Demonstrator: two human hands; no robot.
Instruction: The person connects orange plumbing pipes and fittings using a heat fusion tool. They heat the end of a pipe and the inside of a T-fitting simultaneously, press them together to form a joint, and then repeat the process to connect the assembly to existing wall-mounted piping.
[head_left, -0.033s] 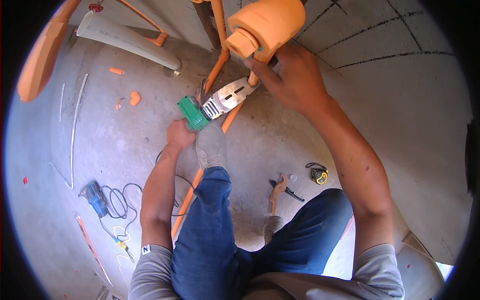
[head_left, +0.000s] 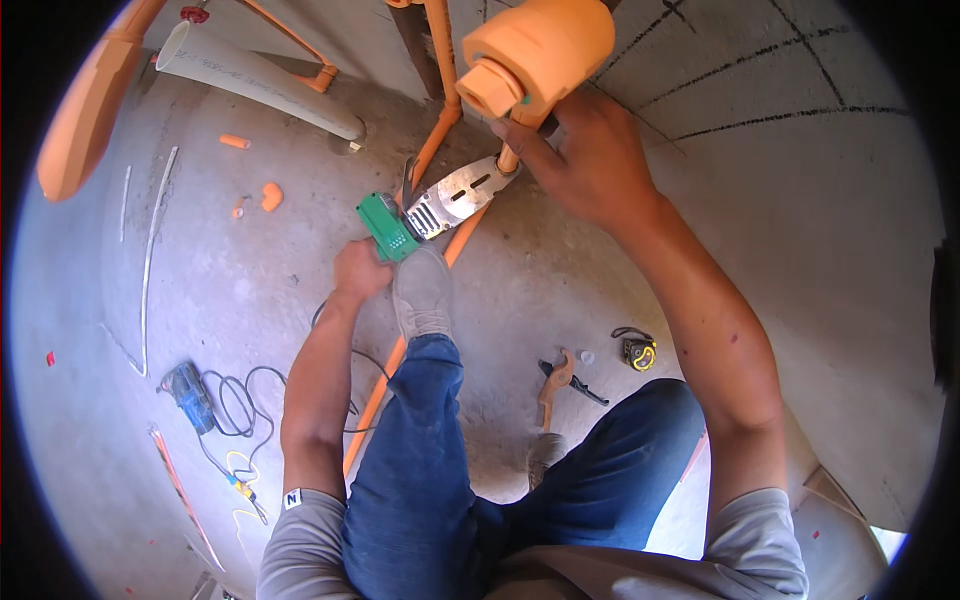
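Note:
My left hand (head_left: 362,268) is closed round the green handle of a pipe fusion welder (head_left: 388,228). A flat silver heating plate (head_left: 462,194) with slots reaches from it toward the upper right. At the plate's far end an orange pipe (head_left: 508,158) meets it; the joint itself is partly hidden. My right hand (head_left: 592,160) is closed round this pipe, just under a large orange fitting (head_left: 540,50) with a hexagonal plug on its side. Some of its fingers are hidden behind the pipe. My left shoe (head_left: 424,285) is right beside the welder's handle.
Another orange pipe (head_left: 376,400) runs along the floor under the welder. A tape measure (head_left: 638,350) and an orange-and-black pipe cutter (head_left: 556,385) lie at the right. Leftward are a blue power tool (head_left: 190,395) with its cord, loose orange fittings (head_left: 271,196) and a white pipe (head_left: 260,85).

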